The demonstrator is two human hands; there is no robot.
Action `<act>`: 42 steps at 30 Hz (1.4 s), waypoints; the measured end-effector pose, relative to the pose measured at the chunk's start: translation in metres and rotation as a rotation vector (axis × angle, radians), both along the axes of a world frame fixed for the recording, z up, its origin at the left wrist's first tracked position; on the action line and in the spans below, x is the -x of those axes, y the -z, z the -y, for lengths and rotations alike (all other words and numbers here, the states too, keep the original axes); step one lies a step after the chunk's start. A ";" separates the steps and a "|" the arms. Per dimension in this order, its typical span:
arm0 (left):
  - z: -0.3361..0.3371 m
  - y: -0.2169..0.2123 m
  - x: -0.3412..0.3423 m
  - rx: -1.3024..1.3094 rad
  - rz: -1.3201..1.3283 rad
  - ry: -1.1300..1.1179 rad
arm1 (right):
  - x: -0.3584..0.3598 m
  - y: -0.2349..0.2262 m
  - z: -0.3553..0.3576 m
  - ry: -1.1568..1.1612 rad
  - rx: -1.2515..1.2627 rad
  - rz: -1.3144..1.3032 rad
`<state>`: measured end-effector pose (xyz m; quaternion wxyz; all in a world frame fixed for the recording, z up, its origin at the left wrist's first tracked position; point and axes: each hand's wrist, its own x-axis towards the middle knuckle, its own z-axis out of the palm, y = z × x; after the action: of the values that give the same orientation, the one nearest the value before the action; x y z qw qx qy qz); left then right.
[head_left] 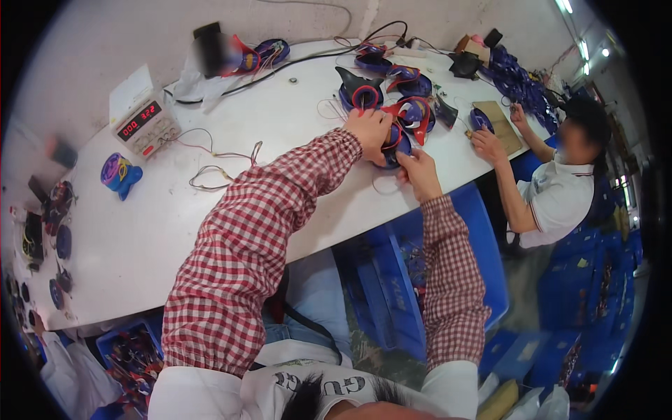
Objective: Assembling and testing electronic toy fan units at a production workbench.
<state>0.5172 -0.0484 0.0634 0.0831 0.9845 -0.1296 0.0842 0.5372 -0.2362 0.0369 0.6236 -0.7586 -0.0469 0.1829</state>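
Both hands: left hand [369, 127], right hand [418, 171] clamped on blue-red part [392, 145] | near table edge [350, 225]

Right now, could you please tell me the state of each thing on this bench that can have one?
Left hand: closed on the blue and red fan part.
Right hand: gripping the same part from below.
Bench power supply: switched on, red digits lit.
Blue crate under the table: open.
Co-worker's hands: busy with a small part on the white table.
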 end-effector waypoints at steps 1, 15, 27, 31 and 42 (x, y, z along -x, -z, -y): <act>0.005 -0.001 0.003 0.004 -0.011 0.011 | 0.010 0.000 0.009 0.011 0.004 -0.011; -0.014 -0.082 0.132 0.504 0.391 0.122 | 0.053 -0.026 0.116 0.117 -0.618 -0.104; -0.077 -0.125 0.344 0.176 0.307 0.008 | 0.117 -0.043 0.076 -0.095 -0.510 -0.122; -0.101 -0.127 0.423 0.123 0.252 -0.152 | 0.157 -0.060 0.030 -0.340 -0.392 -0.088; -0.243 -0.024 0.476 -0.530 0.042 -0.517 | 0.222 -0.017 -0.156 -0.733 -0.101 -0.069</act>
<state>0.0413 0.1948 0.0879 -0.2015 0.9701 0.1042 0.0863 0.3156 -0.0806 0.0537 0.5545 -0.6531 -0.3034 0.4170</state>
